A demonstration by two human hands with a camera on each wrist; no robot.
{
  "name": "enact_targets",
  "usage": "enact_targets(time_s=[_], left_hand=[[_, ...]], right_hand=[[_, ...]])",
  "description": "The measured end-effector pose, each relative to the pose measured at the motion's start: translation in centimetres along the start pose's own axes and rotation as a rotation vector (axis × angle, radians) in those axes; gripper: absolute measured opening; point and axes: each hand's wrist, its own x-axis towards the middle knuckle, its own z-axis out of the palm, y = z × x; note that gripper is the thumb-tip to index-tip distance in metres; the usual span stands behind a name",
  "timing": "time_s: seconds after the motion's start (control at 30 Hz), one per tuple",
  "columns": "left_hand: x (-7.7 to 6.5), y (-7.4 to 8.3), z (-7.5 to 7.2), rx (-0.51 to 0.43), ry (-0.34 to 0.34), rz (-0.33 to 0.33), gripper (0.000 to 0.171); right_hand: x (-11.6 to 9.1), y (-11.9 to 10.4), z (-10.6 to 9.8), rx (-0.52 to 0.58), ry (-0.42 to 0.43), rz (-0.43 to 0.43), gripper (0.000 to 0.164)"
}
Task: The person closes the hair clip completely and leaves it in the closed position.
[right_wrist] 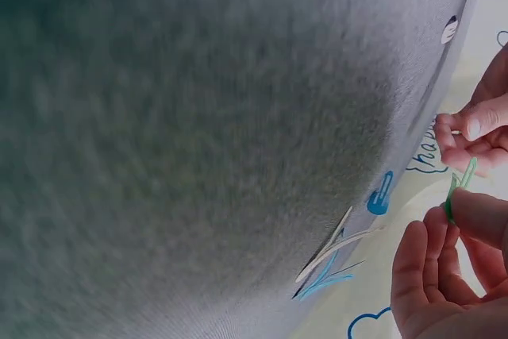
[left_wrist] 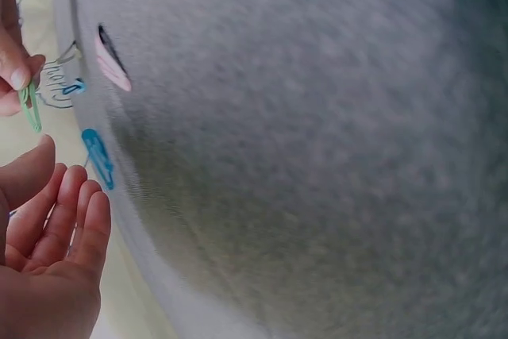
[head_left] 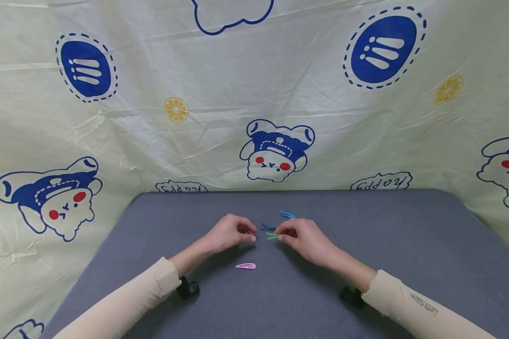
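Observation:
My right hand (head_left: 305, 239) pinches a green snap hair clip (head_left: 272, 235) between thumb and fingers, above the table. The clip's prongs (right_wrist: 468, 172) are spread apart and point toward my left hand. My left hand (head_left: 233, 233) hovers just left of the clip, not touching it. In the left wrist view its thumb and fingers (left_wrist: 55, 236) are gently bent with nothing between them. Behind the right hand lie a bright blue hair clip (head_left: 287, 214) and a darker blue one (head_left: 267, 227), its prongs spread. A pink hair clip (head_left: 245, 266) lies nearer me.
The dark grey table (head_left: 152, 226) has its far edge against a hanging pale cloth (head_left: 216, 141) printed with cartoon figures. In the right wrist view, a pale splayed strip (right_wrist: 337, 248) shows beside the blue prongs. Black straps (head_left: 188, 288) sit at both wrists.

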Motion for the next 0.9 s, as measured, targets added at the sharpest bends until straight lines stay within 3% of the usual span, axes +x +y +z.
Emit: enact_targets(time_s=[0.67, 0.9], left_hand=[[-2.5, 2.1, 0.3, -0.058, 0.108, 0.078, 0.020], [-3.7, 3.2, 0.3, -0.077, 0.132, 0.049, 0.019]], right_hand=[[-2.8, -2.4, -0.6, 0.079, 0.155, 0.022, 0.014], [-3.6, -3.2, -1.1, 0.084, 0.170, 0.056, 0.014]])
